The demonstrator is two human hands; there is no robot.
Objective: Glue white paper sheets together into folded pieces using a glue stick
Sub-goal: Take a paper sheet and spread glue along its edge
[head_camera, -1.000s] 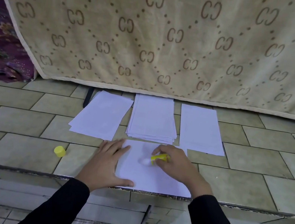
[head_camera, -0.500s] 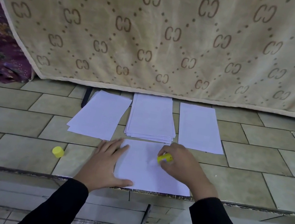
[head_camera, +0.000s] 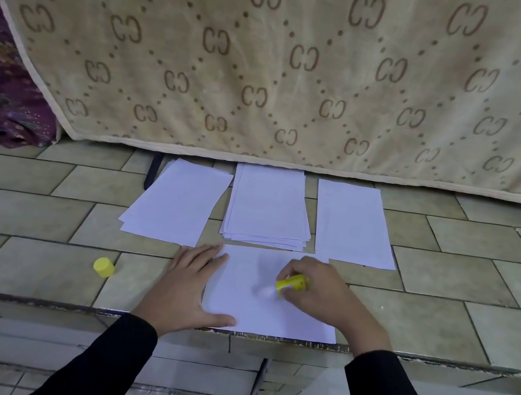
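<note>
Right hand (head_camera: 322, 295) grips the yellow glue stick (head_camera: 293, 281) in curled fingers and has swept its white tip back from the far right part of the sheet (head_camera: 265, 318) toward the middle, so another stroke of glue is going down. Left hand (head_camera: 187, 289) lies flat with straight fingers, pinning the sheet's left edge at the front of the tiled ledge (head_camera: 421, 323). Coating looks unfinished, and folding has not begun.

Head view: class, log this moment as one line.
right hand: grips yellow glue stick, tip on near white paper sheet | left hand: flat on sheet's left edge | yellow round cap: off, on tiles
</note>
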